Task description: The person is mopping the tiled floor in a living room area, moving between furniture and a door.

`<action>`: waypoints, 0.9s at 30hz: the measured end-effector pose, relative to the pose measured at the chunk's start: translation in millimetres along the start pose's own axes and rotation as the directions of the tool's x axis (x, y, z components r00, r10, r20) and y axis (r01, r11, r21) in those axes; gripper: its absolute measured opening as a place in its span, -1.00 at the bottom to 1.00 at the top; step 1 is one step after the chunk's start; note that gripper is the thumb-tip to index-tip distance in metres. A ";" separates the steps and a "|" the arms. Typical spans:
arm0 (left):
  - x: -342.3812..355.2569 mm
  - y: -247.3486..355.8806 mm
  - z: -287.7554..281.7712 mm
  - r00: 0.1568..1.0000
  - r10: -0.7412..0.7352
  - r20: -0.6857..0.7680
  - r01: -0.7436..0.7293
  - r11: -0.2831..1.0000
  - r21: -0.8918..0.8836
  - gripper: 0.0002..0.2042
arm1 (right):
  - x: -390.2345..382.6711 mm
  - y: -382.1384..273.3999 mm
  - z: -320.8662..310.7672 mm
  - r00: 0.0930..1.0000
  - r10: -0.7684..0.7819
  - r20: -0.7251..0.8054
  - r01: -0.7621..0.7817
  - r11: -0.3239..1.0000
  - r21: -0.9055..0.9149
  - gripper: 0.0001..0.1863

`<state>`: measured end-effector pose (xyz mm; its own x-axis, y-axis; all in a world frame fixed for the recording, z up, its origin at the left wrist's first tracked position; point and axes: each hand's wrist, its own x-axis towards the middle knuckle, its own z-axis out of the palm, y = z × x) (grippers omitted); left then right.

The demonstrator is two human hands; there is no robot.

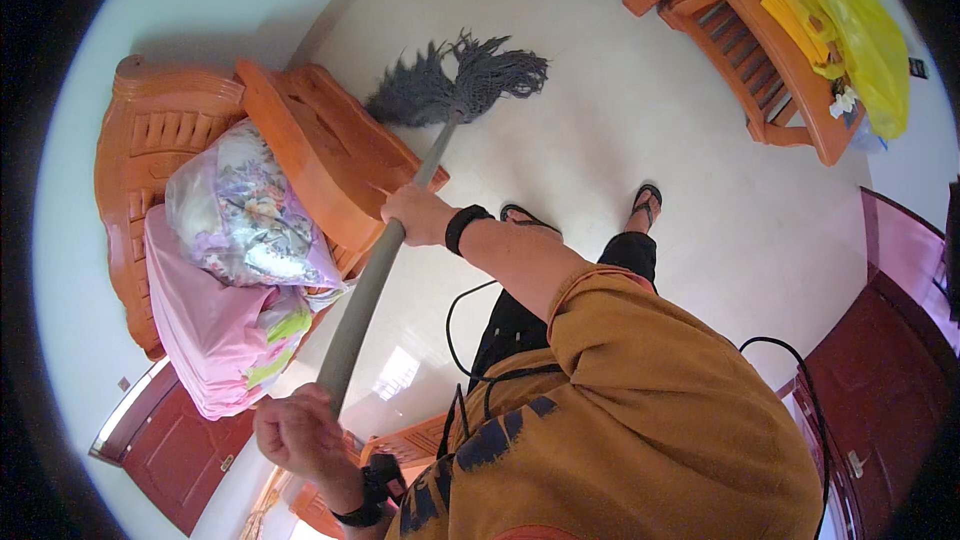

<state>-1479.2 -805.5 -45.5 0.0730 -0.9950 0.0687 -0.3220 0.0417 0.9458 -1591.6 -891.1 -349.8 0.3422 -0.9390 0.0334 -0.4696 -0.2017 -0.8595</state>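
Note:
A mop slants across the left half of the head view, its long grey handle [362,315] running from near my body to the floor. My left hand [298,432], at the lower left, is closed around the handle's near end. Farther down the handle my right hand [420,214] grips it, the arm reaching across to the left. The dark grey strands of the mop head [463,85] are spread on the pale floor, close to the end of a carved wooden bench [325,135].
On the bench lie a clear bag of floral fabric [258,205] and a pink bundle [195,315]. At the upper right, yellow bags [850,35] rest on wooden furniture [735,60]. My sandaled feet [645,205] stand on the pale floor [740,240]. Dark red doors [885,410] are at the sides.

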 end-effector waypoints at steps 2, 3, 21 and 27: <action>2.3 5.9 -13.5 1.000 -0.011 0.020 0.012 0.998 -0.066 -0.83 | -16.6 -10.0 -15.9 0.996 -0.024 0.081 0.023 1.000 0.015 -0.85; 2.1 13.8 -7.3 0.998 -0.038 -0.046 0.035 0.997 -0.073 -0.82 | -27.8 -12.0 -24.6 0.997 -0.015 0.073 0.014 1.000 0.015 -0.85; -37.6 11.3 256.4 0.876 -0.330 0.353 0.440 0.847 -0.299 -0.87 | -318.9 128.3 -194.6 0.826 0.454 -0.333 -0.512 0.852 -0.110 -0.87; -90.6 -30.5 330.9 0.452 -0.293 0.843 0.602 0.797 -0.046 -0.88 | -432.3 172.5 -214.0 0.637 0.655 -0.408 -0.737 0.673 -0.070 -0.86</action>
<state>-1788.3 -746.7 -185.6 -0.6682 -0.5388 -0.5131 -0.1693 -0.5614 0.8100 -1994.7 -579.5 -403.4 -0.4212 -0.8435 -0.3334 -0.6253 0.5363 -0.5668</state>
